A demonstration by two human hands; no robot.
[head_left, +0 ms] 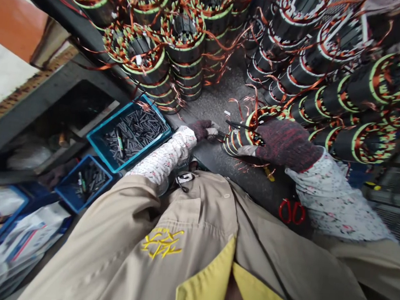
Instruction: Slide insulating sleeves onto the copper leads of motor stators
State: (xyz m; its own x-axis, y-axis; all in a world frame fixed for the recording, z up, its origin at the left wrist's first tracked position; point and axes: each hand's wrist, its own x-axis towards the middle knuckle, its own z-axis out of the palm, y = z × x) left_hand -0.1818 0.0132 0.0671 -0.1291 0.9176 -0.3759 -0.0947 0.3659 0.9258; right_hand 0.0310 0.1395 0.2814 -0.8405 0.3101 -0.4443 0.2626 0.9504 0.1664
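On the bench point(203, 105), the right hand point(288, 145) holds the coil point(233, 141), thumb point(246, 150) pressed to its side. The left hand point(202, 129)'s fingertips point(213, 131) sit close together; I can't tell what they pinch. If the coil turns, its loose wires point(256, 96) could snag and bend.

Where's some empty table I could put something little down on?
There's bare grey tabletop just past the left hand, between the tall coil stack and the coil at the right hand. A smaller dark patch sits between that coil and the red handles. It's crowded at the back and right, where more stacks stand close together.
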